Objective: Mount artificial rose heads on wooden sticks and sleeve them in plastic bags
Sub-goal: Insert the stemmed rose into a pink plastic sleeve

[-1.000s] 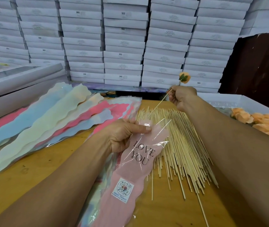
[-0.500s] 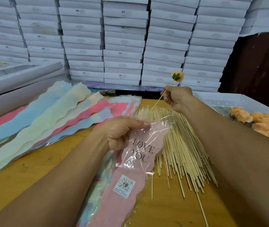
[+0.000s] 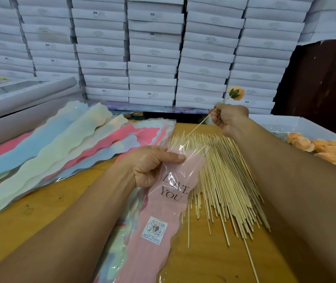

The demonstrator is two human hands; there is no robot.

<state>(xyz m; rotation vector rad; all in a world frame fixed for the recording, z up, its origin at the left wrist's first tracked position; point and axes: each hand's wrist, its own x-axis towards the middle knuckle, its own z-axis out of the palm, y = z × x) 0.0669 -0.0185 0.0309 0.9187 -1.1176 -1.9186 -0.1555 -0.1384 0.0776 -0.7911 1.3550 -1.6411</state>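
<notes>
Head view: two hands (image 3: 150, 164) (image 3: 227, 119) (one rose (image 3: 236, 93), one sleeve (image 3: 163, 205))

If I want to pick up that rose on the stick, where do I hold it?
Hold the thin stick below the rose head, pinching from the side, as the right hand does. The stick is stiff and bare there; the petals would probably squash.

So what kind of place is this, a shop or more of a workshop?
Most likely a small packing workshop or stockroom for gift flowers. Stacked white boxes fill the back wall, and the wooden table holds a heap of wooden sticks, fanned coloured sleeves and a tray of orange rose heads.
</notes>
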